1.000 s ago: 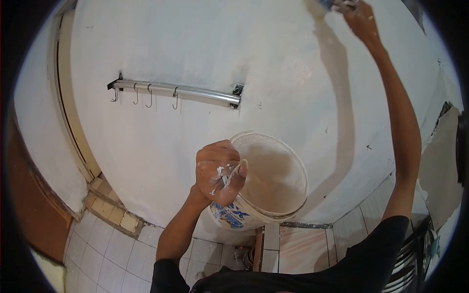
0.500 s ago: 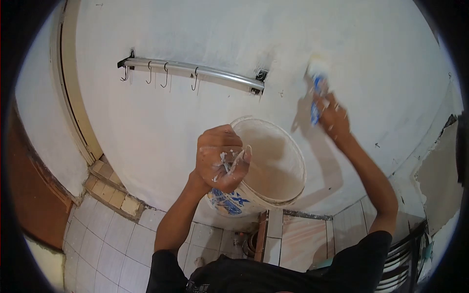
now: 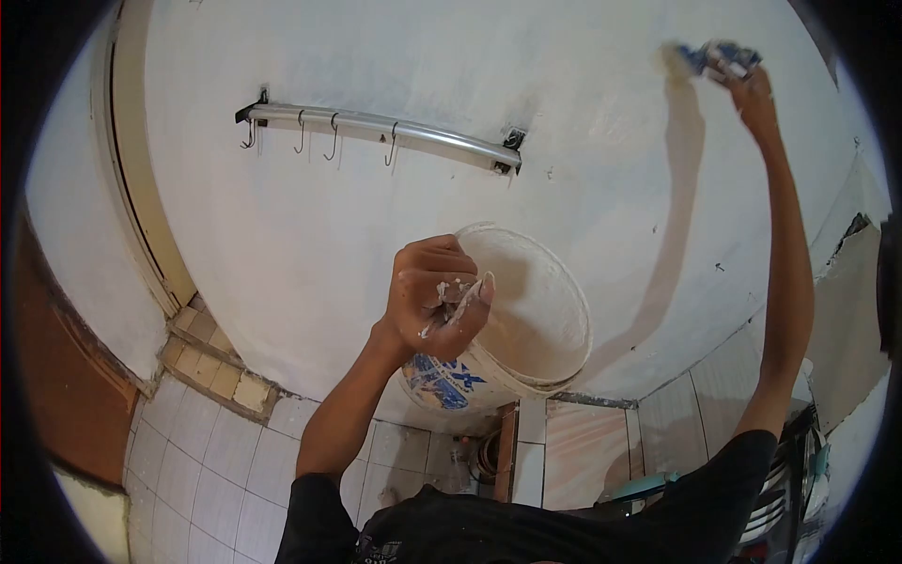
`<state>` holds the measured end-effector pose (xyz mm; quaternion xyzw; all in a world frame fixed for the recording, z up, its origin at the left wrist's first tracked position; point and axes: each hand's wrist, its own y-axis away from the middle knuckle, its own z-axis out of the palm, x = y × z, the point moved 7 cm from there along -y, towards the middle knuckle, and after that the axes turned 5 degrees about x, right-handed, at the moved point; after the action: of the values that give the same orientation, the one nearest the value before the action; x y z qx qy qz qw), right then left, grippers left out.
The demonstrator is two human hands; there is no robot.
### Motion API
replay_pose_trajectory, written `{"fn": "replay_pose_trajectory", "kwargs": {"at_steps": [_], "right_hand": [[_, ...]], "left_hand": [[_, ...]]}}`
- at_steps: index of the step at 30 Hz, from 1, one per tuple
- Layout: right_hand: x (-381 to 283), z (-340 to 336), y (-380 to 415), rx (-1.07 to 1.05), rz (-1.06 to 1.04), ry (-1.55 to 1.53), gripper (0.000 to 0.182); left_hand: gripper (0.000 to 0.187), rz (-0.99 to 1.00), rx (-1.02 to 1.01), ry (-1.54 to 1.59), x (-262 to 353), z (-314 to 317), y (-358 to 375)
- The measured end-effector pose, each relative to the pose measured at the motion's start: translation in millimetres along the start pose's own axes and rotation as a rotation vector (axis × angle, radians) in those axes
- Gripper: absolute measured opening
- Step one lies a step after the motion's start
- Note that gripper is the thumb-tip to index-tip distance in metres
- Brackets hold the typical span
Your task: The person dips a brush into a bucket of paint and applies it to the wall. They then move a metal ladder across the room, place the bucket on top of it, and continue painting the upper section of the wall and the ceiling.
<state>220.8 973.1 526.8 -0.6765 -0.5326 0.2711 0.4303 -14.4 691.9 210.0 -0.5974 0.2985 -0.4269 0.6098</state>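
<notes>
My left hand, smeared with white paint, is closed at the left rim of a white paint bucket and holds it up in front of me. Whether its fingers grip the rim or a handle is hidden. The bucket is tilted with its mouth toward me, its inside coated in whitish paint and its side printed in blue. High at the upper right, my right hand is wrapped round a blue-handled paintbrush. The brush's pale, blurred bristles are against the white wall.
A metal rail with several hooks is fixed to the wall left of the brush. Below are a tiled floor and a tiled ledge. A dish rack with plates stands at the lower right. A door frame is at the left.
My right hand has carried the paintbrush up and to the right along the wall, and that arm is now stretched out. My left hand and the bucket have barely shifted.
</notes>
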Motion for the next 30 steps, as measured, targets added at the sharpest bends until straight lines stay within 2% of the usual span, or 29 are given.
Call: {"fn": "replay_pose_trajectory", "kwargs": {"at_steps": [1, 3, 4, 5, 7, 9, 11, 13, 15, 16, 17, 19, 20, 21, 23, 24, 26, 28, 30], "right_hand": [[-8, -11, -18, 0.109, 0.066, -0.050, 0.025], [-16, -26, -40, 0.036, -0.199, 1.250, 0.022], [-37, -34, -43, 0.303, -0.079, 0.660, 0.022], [-52, -18, -44, 0.303, -0.084, 0.659, 0.022], [-89, 13, -20, 0.490, -0.561, 0.498, 0.027], [-54, 63, 2, 0.297, -0.347, 0.464, 0.037], [-87, 114, 63, 0.233, -0.408, 0.618, 0.052], [-93, 153, 117, 0.045, -0.344, 0.654, 0.066], [-126, 174, 157, -0.192, -0.326, 0.575, 0.062], [-142, 175, 165, -0.205, -0.329, 0.429, 0.049], [-151, 176, 160, -0.205, -0.336, 0.429, 0.049], [-162, 165, 150, -0.101, -0.205, 0.005, 0.030], [-154, 161, 138, -0.008, -0.149, -0.098, 0.021], [-160, 160, 126, -0.004, -0.147, -0.096, 0.021], [-171, 161, 95, -0.069, 0.013, -0.243, 0.017], [-155, 166, 84, -0.066, 0.015, -0.241, 0.017], [-131, 175, 64, -0.015, -0.364, 0.212, 0.019], [-121, 174, 42, 0.011, -0.422, 0.248, 0.019], [-125, 169, 24, 0.101, -0.530, 0.256, 0.021]], "left_hand": [[0.031, -0.005, 0.003, 0.000, 1, -1, 1], [0.031, -0.019, 0.045, 0.025, 2, -4, 2], [0.031, -0.019, 0.049, 0.023, 3, -5, 3], [0.031, -0.017, 0.064, 0.036, 4, -6, 3], [0.032, -0.015, 0.078, 0.049, 5, -11, 5], [0.032, -0.008, 0.034, 0.030, 6, -16, 8], [0.033, -0.019, 0.026, 0.035, 8, -24, 10], [0.033, -0.036, 0.013, 0.035, 11, -28, 11], [0.031, -0.032, 0.052, 0.024, 17, -34, 12], [0.031, -0.033, 0.057, 0.025, 18, -37, 12], [0.031, -0.021, 0.040, 0.019, 20, -39, 11], [0.030, -0.009, 0.019, 0.010, 23, -41, 10], [0.029, -0.003, 0.009, 0.002, 24, -40, 8], [0.028, 0.003, -0.002, -0.003, 25, -39, 8], [0.028, 0.009, 0.050, 0.007, 28, -37, 9], [0.028, 0.012, 0.106, 0.014, 30, -38, 10], [0.026, 0.017, 0.065, 0.015, 31, -40, 11], [0.024, 0.024, 0.029, 0.005, 32, -41, 12], [0.021, 0.034, 0.109, 0.064, 34, -48, 15]]}}
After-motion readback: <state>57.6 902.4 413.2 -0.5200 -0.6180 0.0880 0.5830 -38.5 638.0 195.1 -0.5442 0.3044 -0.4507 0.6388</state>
